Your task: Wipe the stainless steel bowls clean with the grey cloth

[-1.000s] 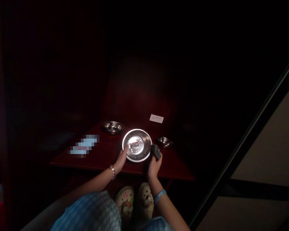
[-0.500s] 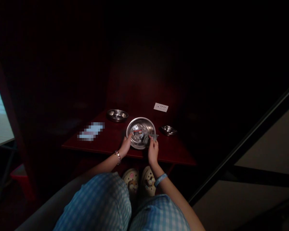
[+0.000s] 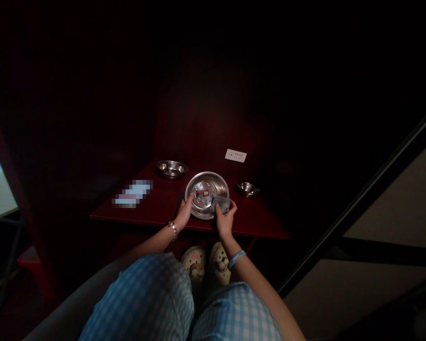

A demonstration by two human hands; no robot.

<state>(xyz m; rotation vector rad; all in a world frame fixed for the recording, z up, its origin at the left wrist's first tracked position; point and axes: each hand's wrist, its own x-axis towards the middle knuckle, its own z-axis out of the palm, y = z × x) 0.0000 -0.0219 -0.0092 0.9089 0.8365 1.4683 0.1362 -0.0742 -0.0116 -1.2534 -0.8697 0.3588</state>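
A large steel bowl (image 3: 213, 182) is tilted toward me above the front of the dark red tabletop (image 3: 163, 208), a label (image 3: 202, 193) stuck on its inside bottom. My left hand (image 3: 183, 212) grips its left rim, thumb on the inside. A grey cloth (image 3: 222, 204) is pinched in my right hand (image 3: 226, 219), at the bowl's lower right rim. Part of that rim is hidden behind the cloth and fingers.
A medium steel bowl (image 3: 171, 169) rests at the back left, a small steel bowl (image 3: 248, 189) to the right. On the left lies a blurred-out flat object (image 3: 132, 193). A white socket plate (image 3: 235, 155) is on the back wall. My shoes (image 3: 219, 263) are below the table edge.
The cloth has been regripped and now sits more compactly in my right hand, against the bowl's lower right rim. My left hand keeps its hold; the view shifts slightly.
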